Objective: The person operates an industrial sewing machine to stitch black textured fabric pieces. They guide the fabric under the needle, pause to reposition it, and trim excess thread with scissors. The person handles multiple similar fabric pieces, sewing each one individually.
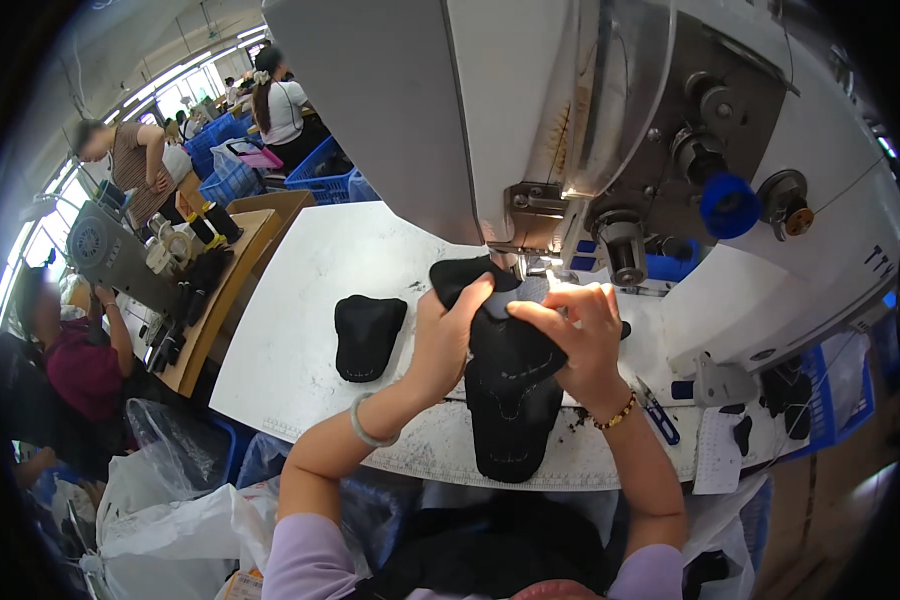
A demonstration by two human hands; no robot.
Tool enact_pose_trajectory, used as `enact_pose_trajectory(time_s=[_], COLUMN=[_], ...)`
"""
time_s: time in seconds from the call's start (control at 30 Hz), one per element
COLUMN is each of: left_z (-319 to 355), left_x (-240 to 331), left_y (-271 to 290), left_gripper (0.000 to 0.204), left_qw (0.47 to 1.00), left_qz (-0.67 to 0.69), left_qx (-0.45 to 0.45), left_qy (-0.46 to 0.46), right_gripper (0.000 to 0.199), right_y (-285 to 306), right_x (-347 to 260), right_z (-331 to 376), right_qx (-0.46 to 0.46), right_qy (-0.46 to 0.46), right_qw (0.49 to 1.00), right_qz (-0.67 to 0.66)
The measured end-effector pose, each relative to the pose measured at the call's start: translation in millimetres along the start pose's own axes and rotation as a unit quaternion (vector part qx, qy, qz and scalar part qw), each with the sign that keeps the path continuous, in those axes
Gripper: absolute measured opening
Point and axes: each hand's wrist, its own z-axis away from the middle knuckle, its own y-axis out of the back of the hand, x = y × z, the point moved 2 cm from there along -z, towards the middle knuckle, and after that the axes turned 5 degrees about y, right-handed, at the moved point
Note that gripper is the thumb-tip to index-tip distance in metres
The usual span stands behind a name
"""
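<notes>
While both hands pinch its upper edge, the black cap piece (510,400) lies flat across the white table (300,330), its top fed under the needle. Left hand (448,330) grips the fabric's left fold; right hand (580,330) presses and grasps the right side, keeping the seam taut. A second black cap piece (367,337) waits to the left, apart. Behind rises the sewing machine (590,120).
</notes>
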Motion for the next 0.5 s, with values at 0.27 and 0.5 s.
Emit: enact_pose_trajectory(time_s=[0.27,0.5], left_z=[-20.9,-22.4], left_x=[-4.8,-5.5], left_y=[-7.0,-4.3], left_gripper=[0.019,0.022], left_qw=[0.993,0.992], left_qz=[-0.063,-0.091], left_qx=[-0.047,-0.054], left_qy=[-0.083,-0.076], right_gripper=[0.062,0.062], right_y=[-4.7,-5.3], right_x=[14.7,13.4], right_z=[15.9,18.7], right_qx=[-0.009,-0.026], right_qy=[-0.016,-0.028], right_qw=[1.000,0.999], right_qz=[-0.018,0.003])
